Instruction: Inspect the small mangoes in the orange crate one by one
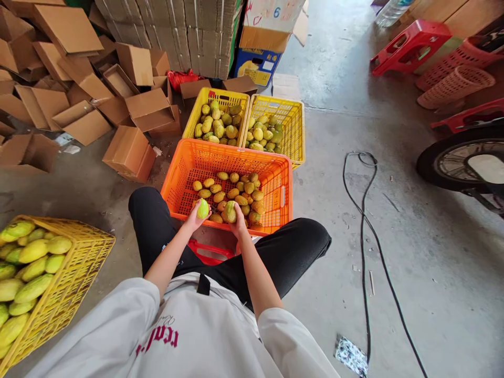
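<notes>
I sit on a red stool with an orange crate between my knees, holding several yellow-green mangoes. My left hand is closed round a bright green mango at the crate's near edge. Beside it, my right hand grips a duller green mango over the same edge. Both hands are close together, just inside the near rim.
Two yellow crates of mangoes stand behind the orange one. Another yellow crate full of larger mangoes is at my left. Loose cardboard boxes pile at the back left. A black cable and a wheel lie right.
</notes>
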The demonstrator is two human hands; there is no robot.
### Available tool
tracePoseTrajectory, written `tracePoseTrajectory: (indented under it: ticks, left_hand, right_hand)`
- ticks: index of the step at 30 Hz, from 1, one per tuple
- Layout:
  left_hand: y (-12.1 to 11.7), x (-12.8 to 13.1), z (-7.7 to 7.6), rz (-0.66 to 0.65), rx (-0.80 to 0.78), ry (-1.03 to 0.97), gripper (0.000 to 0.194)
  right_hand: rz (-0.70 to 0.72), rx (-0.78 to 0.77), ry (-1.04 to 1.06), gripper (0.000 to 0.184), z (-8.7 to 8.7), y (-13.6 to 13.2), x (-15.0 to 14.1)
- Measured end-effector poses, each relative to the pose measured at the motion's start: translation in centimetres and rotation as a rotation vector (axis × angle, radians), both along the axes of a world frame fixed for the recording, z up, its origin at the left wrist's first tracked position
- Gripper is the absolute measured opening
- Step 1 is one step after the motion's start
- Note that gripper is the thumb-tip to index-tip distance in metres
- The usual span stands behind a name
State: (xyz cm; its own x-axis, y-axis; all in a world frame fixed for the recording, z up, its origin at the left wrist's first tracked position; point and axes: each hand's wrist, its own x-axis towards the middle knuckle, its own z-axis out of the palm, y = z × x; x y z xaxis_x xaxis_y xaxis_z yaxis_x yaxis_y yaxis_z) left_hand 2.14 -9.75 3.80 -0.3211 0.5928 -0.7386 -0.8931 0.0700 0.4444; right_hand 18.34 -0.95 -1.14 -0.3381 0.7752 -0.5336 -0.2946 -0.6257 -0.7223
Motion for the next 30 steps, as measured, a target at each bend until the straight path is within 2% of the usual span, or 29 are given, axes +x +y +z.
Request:
tracePoseTrajectory:
  ticks: [5,11,13,16,22,30]
  left_hand:
    - [-0.16,0.21,-0.09,-0.017,0.004,0.017,0.024]
    - [0.11,0.07,-0.04,0.06,-0.091,-0.013,0.019]
    - [0.15,-0.01,0.03,0.054,-0.069,-0.037,0.017]
    - [0.15,-0.13,0.01,0.012,-0.009,-0.063,0.024]
    - [0.06,-0.29,-0.23,0.007,0.016,-0.033,0.037]
    - [0.07,-0.04,-0.22,0.051,-0.017,-0.032,0.013]
  right_hand:
    - [0.015,-0.062,-0.01,0.049,0.23,-0.04,0.57]
    - [0.003,-0.134,0.012,0.039,0.34,0.17,0.35]
    - [-0.008,-0.179,0.033,0.037,0.31,0.25,0.16]
    - [-0.034,-0.211,0.048,0.036,0.29,0.37,0.08]
    - [-0.031,-0.114,0.017,0.045,0.29,0.36,0.27]
    - [-0.008,-0.079,0.003,0.052,0.21,0.15,0.44]
